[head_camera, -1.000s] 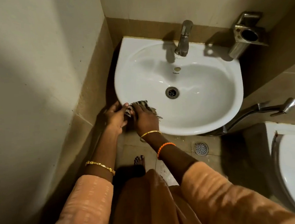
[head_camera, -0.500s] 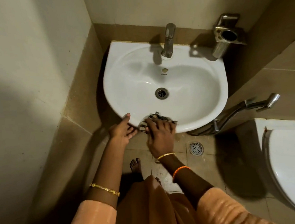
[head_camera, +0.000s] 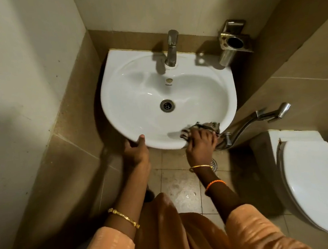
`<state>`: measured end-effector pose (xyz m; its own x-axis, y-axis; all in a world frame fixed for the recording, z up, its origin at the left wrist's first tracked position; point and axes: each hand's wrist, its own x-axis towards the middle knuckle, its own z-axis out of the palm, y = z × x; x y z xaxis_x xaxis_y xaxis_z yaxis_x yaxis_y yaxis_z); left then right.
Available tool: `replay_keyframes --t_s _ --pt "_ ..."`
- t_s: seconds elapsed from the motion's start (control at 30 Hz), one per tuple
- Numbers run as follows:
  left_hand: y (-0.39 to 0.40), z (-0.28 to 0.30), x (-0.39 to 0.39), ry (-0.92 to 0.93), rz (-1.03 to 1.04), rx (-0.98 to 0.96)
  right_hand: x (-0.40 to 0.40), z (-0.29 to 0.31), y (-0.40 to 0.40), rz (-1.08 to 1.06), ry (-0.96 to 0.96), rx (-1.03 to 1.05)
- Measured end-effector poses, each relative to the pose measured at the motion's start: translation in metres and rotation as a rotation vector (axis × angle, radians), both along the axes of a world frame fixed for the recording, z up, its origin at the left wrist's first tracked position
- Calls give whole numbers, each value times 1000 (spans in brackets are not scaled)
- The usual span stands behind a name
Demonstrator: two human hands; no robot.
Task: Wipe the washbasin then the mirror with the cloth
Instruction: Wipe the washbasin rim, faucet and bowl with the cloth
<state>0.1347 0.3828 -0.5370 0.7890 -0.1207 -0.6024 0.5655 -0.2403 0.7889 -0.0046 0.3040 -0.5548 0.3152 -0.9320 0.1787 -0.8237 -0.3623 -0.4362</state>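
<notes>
A white washbasin (head_camera: 141, 90) hangs on the back wall, with a metal tap (head_camera: 171, 48) at its rear and a drain (head_camera: 167, 105) in the bowl. My right hand (head_camera: 200, 147) presses a striped dark-and-light cloth (head_camera: 208, 126) onto the basin's front right rim. My left hand (head_camera: 136, 152) grips the front left rim, thumb on top, fingers underneath. No mirror is in view.
A metal holder (head_camera: 233, 42) is fixed to the wall right of the tap. A hand sprayer (head_camera: 272, 113) sticks out from the right wall beside the basin. A white toilet (head_camera: 313, 183) stands at the right. Walls close in on the left.
My right hand has slid the cloth rightward along the front rim, from the left part to the right part. My left hand went from beside the cloth to gripping the rim.
</notes>
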Motion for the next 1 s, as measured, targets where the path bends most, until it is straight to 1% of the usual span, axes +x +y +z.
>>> replay_keyframes --t_s 0.03,0.07,0.13,0.2,0.23,0.27,0.3,0.37,0.43,0.5,0.57,0.67,0.73,0.8,0.87,0.93,1.0 --pt "-1 2 -6 -113 -62 108 13 0 12 27 -14 -5" --pt "-2 5 -14 -234 -116 205 20 -1 24 97 -25 -19" --pt "0 12 -32 -507 -198 314 20 -2 36 277 -28 -58" --pt "4 8 -45 -826 -347 345 4 -2 22 384 11 -79" --pt "7 4 -50 -953 -455 338 -8 -2 11 402 34 -86" --pt "9 -3 -52 -1036 -555 324 -22 -2 -2 391 49 -96" --pt "11 -9 -52 -1071 -632 303 -34 -2 -17 357 57 -104" --pt "11 -15 -53 -1088 -710 261 -57 5 -47 246 81 -114" --pt "10 -15 -55 -1102 -786 274 -65 14 -64 141 70 -89" --pt "8 -14 -56 -1109 -877 297 -53 18 -59 42 40 -47" --pt "6 -13 -59 -1121 -902 293 -35 16 -35 -27 3 -10" --pt "2 -9 -57 -1146 -900 303 -18 14 6 20 -14 -50" --pt "1 -7 -52 -1178 -921 345 -21 13 5 84 -20 -57" --pt "0 -2 -48 -1174 -937 392 -36 10 -18 119 21 -65" --pt "-5 10 -50 -1110 -964 460 -55 11 -56 80 40 -50" --pt "-15 26 -55 -1010 -1085 607 -65 20 -91 23 77 31" --pt "-27 36 -56 -959 -1213 723 -61 25 -107 25 122 80"
